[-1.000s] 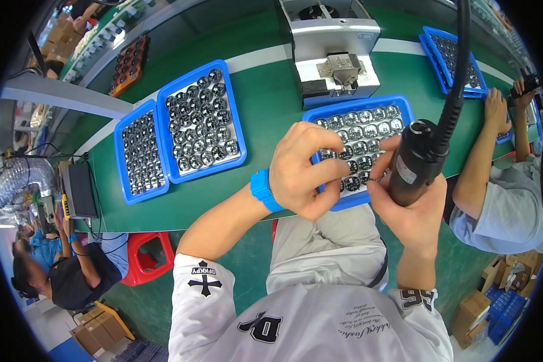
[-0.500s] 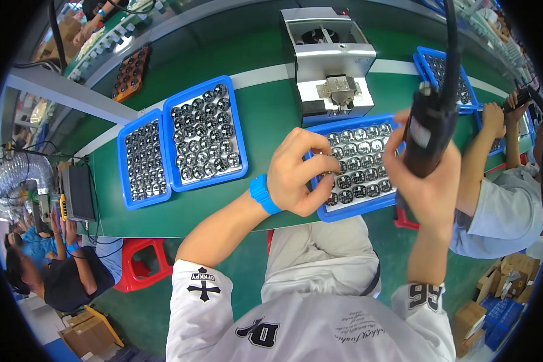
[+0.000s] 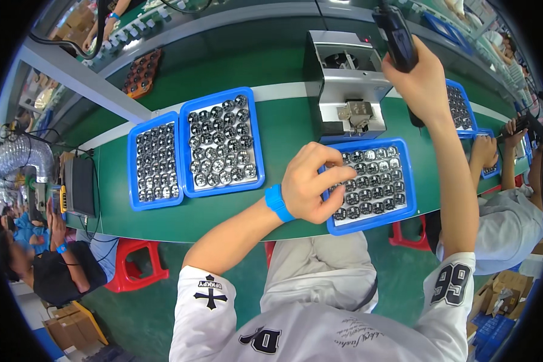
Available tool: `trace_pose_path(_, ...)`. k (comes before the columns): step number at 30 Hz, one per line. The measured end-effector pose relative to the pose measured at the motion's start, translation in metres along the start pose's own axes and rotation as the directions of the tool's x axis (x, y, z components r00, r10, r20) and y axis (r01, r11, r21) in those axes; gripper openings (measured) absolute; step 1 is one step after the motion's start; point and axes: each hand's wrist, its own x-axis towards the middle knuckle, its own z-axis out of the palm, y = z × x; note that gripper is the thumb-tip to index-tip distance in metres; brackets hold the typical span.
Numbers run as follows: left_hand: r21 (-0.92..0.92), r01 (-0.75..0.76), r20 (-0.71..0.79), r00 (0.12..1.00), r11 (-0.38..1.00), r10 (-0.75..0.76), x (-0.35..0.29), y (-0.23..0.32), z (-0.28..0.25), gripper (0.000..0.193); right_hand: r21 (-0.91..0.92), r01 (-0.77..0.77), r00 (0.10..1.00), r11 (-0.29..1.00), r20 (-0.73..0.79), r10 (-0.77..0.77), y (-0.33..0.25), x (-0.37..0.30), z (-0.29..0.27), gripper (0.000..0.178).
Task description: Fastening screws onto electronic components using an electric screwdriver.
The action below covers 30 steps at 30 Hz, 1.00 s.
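Note:
My right hand is raised right of the screw feeder, wrapped round a black corded electric screwdriver. Its dark lower end shows below the hand. At the left side of a blue tray, my left hand is bent with thumb and index finger about a round black-and-silver part; the fingers partly cover it. Rows of similar round parts sit in that tray. Behind the tray stands a silver-grey screw feeder with a metal block at its front.
Two more blue trays of round parts lie left on the green table. An orange tray lies farther back. A co-worker's hand works at trays on the right. Red stools stand below the table edge.
My right hand has lifted the screwdriver up and away from the tray, beside the feeder. My left hand stays at the tray's left side. The whole view has shifted slightly.

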Motion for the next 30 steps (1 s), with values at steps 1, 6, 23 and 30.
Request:
trace_pose_path(1, 0.005, -0.002, -0.008, 1.0, 1.0, 0.002, 0.001, 0.0, 0.0, 0.033, -0.029, 0.024, 1.0, 0.999, -0.006, -0.025, 0.004, 0.005, 0.004, 0.02)
trace_pose_path(6, -0.003, 0.003, -0.011, 1.0, 1.0, -0.003, 0.001, -0.004, -0.001, 0.033, -0.065, 0.077, 0.997, 0.995, 0.027, -0.075, 0.009, 0.019, 0.013, 0.026)
trace_pose_path(23, 0.047, -0.091, -0.034, 0.995, 0.995, 0.093, -0.003, -0.005, -0.005, 0.027, 0.158, -0.119, 0.992, 0.98, 0.053, 0.112, -0.03, -0.063, -0.034, 0.033)
trace_pose_path(30, 0.034, -0.135, -0.002, 0.991, 0.99, 0.135, 0.0, 0.008, -0.012, 0.022, 0.578, -0.604, 0.797, 0.549, 0.433, 0.421, -0.06, -0.145, -0.042, 0.052)
